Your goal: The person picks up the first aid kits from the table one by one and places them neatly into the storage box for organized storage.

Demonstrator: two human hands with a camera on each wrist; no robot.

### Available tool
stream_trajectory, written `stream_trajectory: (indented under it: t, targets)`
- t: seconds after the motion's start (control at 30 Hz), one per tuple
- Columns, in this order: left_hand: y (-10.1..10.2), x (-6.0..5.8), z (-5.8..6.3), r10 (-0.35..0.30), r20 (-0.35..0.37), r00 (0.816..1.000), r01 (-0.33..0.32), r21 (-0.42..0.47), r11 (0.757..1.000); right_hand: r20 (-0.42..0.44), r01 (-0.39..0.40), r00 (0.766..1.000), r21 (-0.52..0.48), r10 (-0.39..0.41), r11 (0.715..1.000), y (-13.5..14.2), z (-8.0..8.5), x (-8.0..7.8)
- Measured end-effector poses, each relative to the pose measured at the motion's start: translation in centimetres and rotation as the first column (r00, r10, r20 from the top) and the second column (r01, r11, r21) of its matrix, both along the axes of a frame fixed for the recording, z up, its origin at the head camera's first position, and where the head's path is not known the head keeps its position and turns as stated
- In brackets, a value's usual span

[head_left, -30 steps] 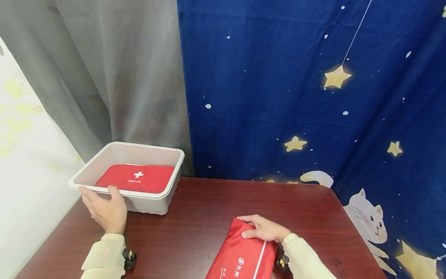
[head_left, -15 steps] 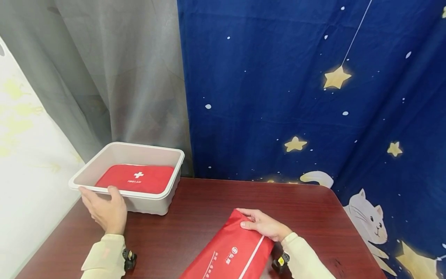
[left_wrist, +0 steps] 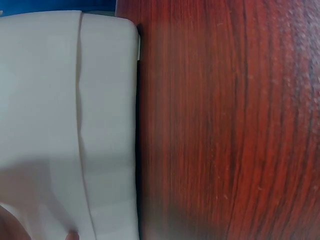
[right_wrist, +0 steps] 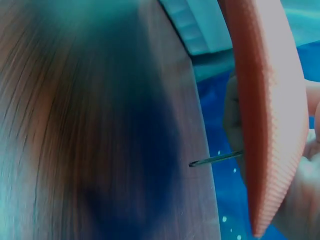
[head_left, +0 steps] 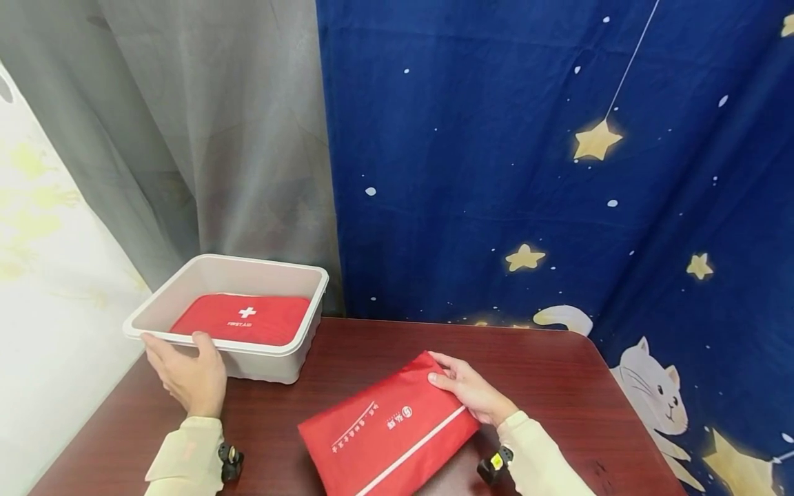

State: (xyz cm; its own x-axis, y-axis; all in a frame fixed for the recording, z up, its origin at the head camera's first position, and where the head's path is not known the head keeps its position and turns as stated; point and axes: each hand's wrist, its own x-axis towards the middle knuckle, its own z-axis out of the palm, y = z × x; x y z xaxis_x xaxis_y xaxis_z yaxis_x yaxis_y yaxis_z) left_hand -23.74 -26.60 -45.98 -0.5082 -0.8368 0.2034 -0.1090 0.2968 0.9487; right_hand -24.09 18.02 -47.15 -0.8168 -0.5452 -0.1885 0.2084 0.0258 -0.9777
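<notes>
A red fabric pouch (head_left: 397,430) with white lettering and a white stripe tilts over the front of the table. My right hand (head_left: 468,389) grips its upper right corner, thumb on the printed face. In the right wrist view, the pouch (right_wrist: 270,115) appears edge-on, with a thin dark strip (right_wrist: 215,159) sticking out from it. Another red pouch (head_left: 248,320), marked FIRST AID, lies flat inside the light grey plastic bin (head_left: 260,358) at the left. My left hand (head_left: 192,375) rests against the bin's front rim; its lower fingers are partly hidden.
The dark red wooden table (head_left: 372,358) bears the bin near its back left edge. Behind it hang a grey curtain (head_left: 260,138) and a blue curtain (head_left: 465,172) with stars and a cat. A white panel (head_left: 49,310) stands at the far left.
My right hand has lifted the pouch up and away from me, and the pouch has swung leftward, its lower end turning toward the bin. The left hand stays at the bin.
</notes>
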Motion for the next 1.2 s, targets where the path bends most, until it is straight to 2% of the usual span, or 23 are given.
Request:
stream_trajectory:
  t: [0.33, 0.57, 0.83, 0.97, 1.2]
  targets:
    - [0.0, 0.0, -0.1, -0.004, -0.004, 1.0, 0.004, 0.004, 1.0, 0.004, 0.079, 0.997, -0.086, -0.079, 0.993, -2.3, 2.3, -0.3]
    - [0.0, -0.1, -0.2, 0.001, -0.008, 1.0, -0.001, 0.002, 1.0, 0.027, 0.165, 0.986, -0.151, -0.163, 0.975, -4.0, 3.6, -0.6]
    - [-0.1, 0.0, -0.2, -0.005, -0.003, 1.0, 0.005, 0.01, 1.0, 0.103, 0.293, 0.955, -0.187, -0.278, 0.938, -6.1, 4.8, -1.0]
    - [-0.1, 0.1, -0.1, -0.006, -0.007, 1.0, 0.006, 0.012, 1.0, 0.106, 0.341, 0.94, -0.199, -0.325, 0.919, -7.4, 5.2, -1.2]
    - [-0.1, 0.1, -0.1, -0.015, -0.009, 1.0, 0.015, 0.013, 1.0, 0.116, 0.452, 0.892, -0.198, -0.437, 0.87, -9.2, 5.7, -1.4]
